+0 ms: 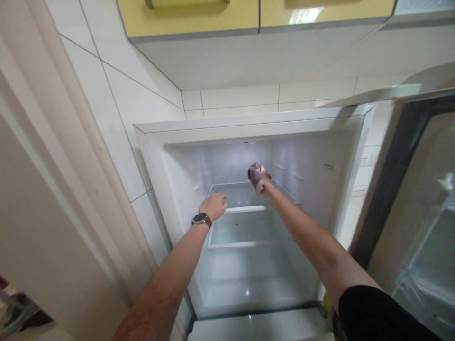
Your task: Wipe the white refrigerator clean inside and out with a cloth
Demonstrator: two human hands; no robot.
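Observation:
My right hand (263,172) reaches deep into the fridge (183,177), closed around a greyish-purple cloth (256,176). It is raised above the top glass shelf (239,195), near the back wall; I cannot tell whether the cloth touches that wall. On the left side, my left hand (213,205) is at the front corner of the same shelf. Its fingers are loosely bent and slightly apart, with nothing visible in them. A round-faced watch (201,218) is on the left wrist.
A second glass shelf (245,229) sits lower in the fridge. The fridge door (408,199) stands wide at the right. Yellow cupboards (192,19) hang overhead. Close on the left are a tiled wall (117,109) and a pale door frame (78,142).

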